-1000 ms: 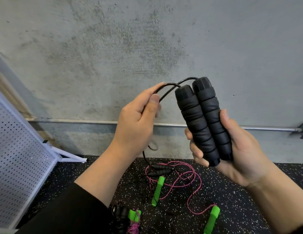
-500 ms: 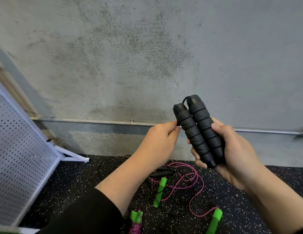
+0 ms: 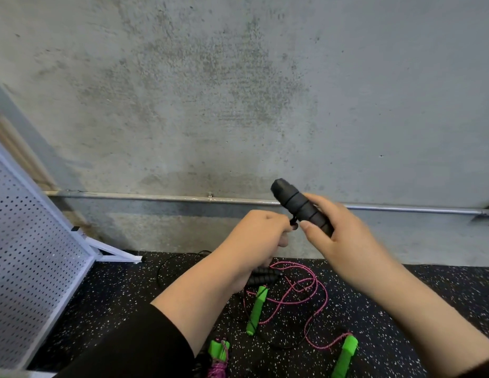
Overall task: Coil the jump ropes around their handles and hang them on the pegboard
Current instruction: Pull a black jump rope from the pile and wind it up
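- No container shows in the frame; the loose gear lies straight on the black speckled floor (image 3: 115,290) along the bottom.
- The right hand (image 3: 344,241), right of centre, is curled round the black foam handles (image 3: 300,205), which tilt up and to the left in front of the wall. Only one handle can be told apart from here; whether a second lies behind it I cannot tell.
- The left hand (image 3: 254,236), just left of the handles, has its fingers closed, pinching a short bit of black cord (image 3: 294,221) beside the handles' lower half.
- Green handles on the floor, counted: three. One green handle (image 3: 256,309) lies below the left hand, another green handle (image 3: 345,356) at lower right, and both join the loose pink rope (image 3: 306,290) that loops between them.
- A third green handle (image 3: 218,350) sits at the bottom edge with a bundle of purple-pink rope (image 3: 217,371) wound at it, partly hidden by the left sleeve (image 3: 128,347).
- A second black handle pair (image 3: 262,276) lies on the floor behind the left wrist, which covers part of it; a thin black rope (image 3: 178,259) curves out to its left.
- The white pegboard (image 3: 27,255) leans at the left edge, nothing seen hanging on the part in view.
- A metal pipe (image 3: 156,197) runs across the grey concrete wall (image 3: 238,91) behind both hands.
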Tool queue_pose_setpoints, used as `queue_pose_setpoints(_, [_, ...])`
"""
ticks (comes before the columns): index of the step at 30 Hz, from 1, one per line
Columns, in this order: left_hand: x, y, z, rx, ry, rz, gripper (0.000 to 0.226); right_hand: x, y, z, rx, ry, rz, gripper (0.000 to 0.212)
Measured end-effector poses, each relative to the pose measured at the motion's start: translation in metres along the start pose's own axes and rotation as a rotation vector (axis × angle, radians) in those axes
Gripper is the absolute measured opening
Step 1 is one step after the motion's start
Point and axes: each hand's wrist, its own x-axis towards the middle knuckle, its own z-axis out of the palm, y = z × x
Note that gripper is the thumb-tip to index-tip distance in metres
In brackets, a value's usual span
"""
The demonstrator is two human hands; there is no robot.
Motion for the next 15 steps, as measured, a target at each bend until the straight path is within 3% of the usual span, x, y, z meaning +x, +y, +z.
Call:
queue_pose_setpoints(4, [0.002,-0.001,0.004,-0.258,-0.027,-0.125,0.028,-0.003,-0.002,0.007,-0.247,-0.03,-0.051,0.059])
queue_pose_setpoints(8, [0.005,-0.011,0.006,-0.324,0.048,-0.132,0.038,-0.005,-0.004,0.01,-0.374,-0.072,-0.117,0.058])
queue_pose_setpoints(11, [0.005,-0.011,0.005,-0.308,0.045,-0.08,0.035,-0.007,-0.007,0.009,-0.244,-0.076,-0.076,0.068])
queue_pose_setpoints(13, [0.007,-0.011,0.003,-0.292,0.033,-0.043,0.037,-0.007,-0.008,0.011,-0.091,0.022,-0.021,0.062])
queue_pose_setpoints(15, [0.007,-0.011,0.003,-0.251,0.012,-0.014,0.039,-0.003,-0.009,0.008,0.11,0.059,0.133,0.07])
